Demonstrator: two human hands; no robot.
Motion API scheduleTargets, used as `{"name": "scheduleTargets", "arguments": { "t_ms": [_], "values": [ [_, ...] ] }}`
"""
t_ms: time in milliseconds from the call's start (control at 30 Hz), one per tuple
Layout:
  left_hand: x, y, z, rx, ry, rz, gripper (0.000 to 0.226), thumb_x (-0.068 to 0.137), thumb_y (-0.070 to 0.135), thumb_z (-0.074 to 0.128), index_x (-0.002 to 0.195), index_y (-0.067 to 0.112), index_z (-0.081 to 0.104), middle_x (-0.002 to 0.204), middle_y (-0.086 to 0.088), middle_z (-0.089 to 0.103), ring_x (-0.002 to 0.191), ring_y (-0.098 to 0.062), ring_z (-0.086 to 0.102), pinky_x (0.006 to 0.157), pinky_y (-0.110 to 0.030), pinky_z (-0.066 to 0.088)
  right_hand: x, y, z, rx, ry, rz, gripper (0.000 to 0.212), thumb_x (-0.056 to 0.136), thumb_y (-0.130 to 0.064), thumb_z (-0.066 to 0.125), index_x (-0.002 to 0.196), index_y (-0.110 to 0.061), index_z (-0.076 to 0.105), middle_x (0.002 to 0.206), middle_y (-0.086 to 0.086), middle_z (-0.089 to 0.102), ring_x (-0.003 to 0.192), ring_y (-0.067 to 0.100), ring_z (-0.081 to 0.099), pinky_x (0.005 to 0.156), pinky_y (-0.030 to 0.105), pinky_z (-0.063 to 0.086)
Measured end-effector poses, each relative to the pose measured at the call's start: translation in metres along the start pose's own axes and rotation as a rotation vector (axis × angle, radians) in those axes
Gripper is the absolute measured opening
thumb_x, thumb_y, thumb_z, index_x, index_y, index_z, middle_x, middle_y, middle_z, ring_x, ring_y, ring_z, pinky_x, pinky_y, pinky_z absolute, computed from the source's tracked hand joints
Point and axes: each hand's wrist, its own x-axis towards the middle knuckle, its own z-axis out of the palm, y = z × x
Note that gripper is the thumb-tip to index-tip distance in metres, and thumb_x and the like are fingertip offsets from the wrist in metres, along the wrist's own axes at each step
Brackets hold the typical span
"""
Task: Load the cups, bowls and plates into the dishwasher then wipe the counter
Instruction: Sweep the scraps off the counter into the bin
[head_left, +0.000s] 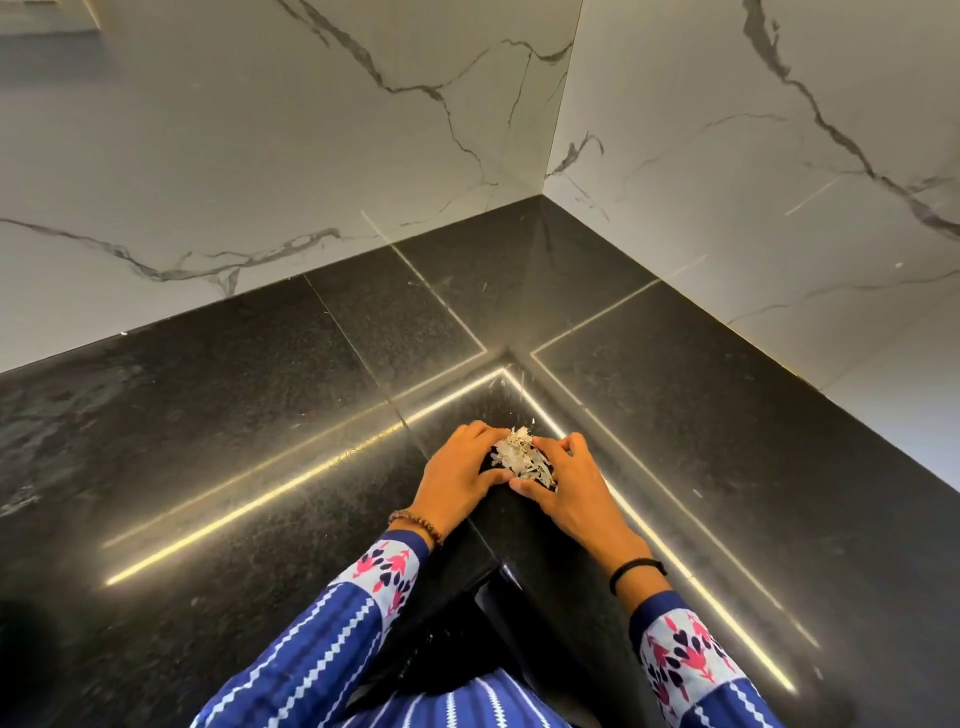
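**Together, both hands closed in on a heap of scraps at the worktop's inner corner**

Down near the front edge of the black speckled worktop (249, 467), where its two runs met at an angle, lay a small pile of pale scraps (519, 457). The left hand (460, 480) lay against the pile's left side, its fingers fairly straight and resting on the stone, grasping nothing. The right hand (574, 491) stood on the other side with knuckles raised, its fingers and thumb curled round the scraps, fingertips touching the surface. The two thumbs nearly met just below the heap.

A beaded bracelet (415, 522) circled the left wrist and a thin black band (636, 569) the right. Both arms wore blue striped sleeves (332, 623) with white patterned cuffs. Bright strips of light were mirrored in the polished stone, and a dull smeared patch (57, 415) showed far to the left. White marble wall panels (260, 156) with grey veins rose behind the worktop and met in a corner.
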Motion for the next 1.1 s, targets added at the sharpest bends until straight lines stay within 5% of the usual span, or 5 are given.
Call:
{"name": "scheduleTargets", "arguments": {
  "t_ms": [267, 567, 800, 967, 1100],
  "values": [
    [0.004, 0.007, 0.008, -0.044, 0.031, 0.006, 0.018, 0.088, 0.012, 0.061, 0.104, 0.013, 0.068, 0.101, -0.003, 0.058, 0.094, -0.02, 0.058, 0.079, -0.043, 0.049, -0.001, -0.02, 0.01, -0.033, 0.118, 0.092, 0.025, 0.094, -0.009, 0.057, 0.117, -0.013, 0.063, 0.101, -0.002, 0.04, 0.08, 0.014, 0.049, 0.074, 0.026, 0.042],
    [0.005, 0.0, 0.003, -0.202, 0.068, -0.018, 0.008, 0.088, 0.016, 0.067, 0.089, 0.013, 0.074, 0.089, 0.0, 0.064, 0.083, -0.017, 0.061, 0.077, -0.035, 0.05, 0.005, -0.031, 0.01, -0.021, 0.281, 0.288, 0.01, 0.086, -0.009, 0.063, 0.089, -0.014, 0.071, 0.09, 0.001, 0.062, 0.083, 0.016, 0.058, 0.068, 0.02, 0.034],
    [0.002, -0.003, -0.005, -0.305, 0.083, -0.048, 0.003, 0.084, 0.011, 0.073, 0.086, 0.011, 0.076, 0.088, 0.002, 0.066, 0.082, -0.012, 0.063, 0.078, -0.027, 0.052, -0.014, -0.022, -0.001, 0.596, 0.415, 0.551, 0.009, 0.085, -0.008, 0.072, 0.087, -0.017, 0.075, 0.085, 0.002, 0.075, 0.083, 0.016, 0.072, 0.078, 0.027, 0.058],
    [-0.015, 0.008, -0.012, -0.382, 0.13, -0.07, 0.008, 0.084, 0.013, 0.074, 0.091, 0.01, 0.077, 0.09, 0.0, 0.07, 0.082, -0.008, 0.063, 0.078, -0.019, 0.051, -0.049, -0.019, -0.014, 0.985, 0.418, 0.537, 0.01, 0.087, 0.003, 0.07, 0.091, -0.005, 0.072, 0.102, 0.016, 0.072, 0.087, 0.018, 0.072, 0.074, 0.02, 0.058],
    [-0.034, 0.021, -0.018, -0.456, 0.152, -0.089, 0.009, 0.083, 0.016, 0.076, 0.091, 0.012, 0.078, 0.09, 0.004, 0.071, 0.081, -0.002, 0.063, 0.074, -0.004, 0.045, -0.073, -0.023, -0.016, 1.147, 0.41, 0.503, 0.013, 0.086, 0.008, 0.068, 0.093, -0.002, 0.073, 0.106, 0.017, 0.072, 0.098, 0.024, 0.07, 0.088, 0.03, 0.057]
  ]
}}
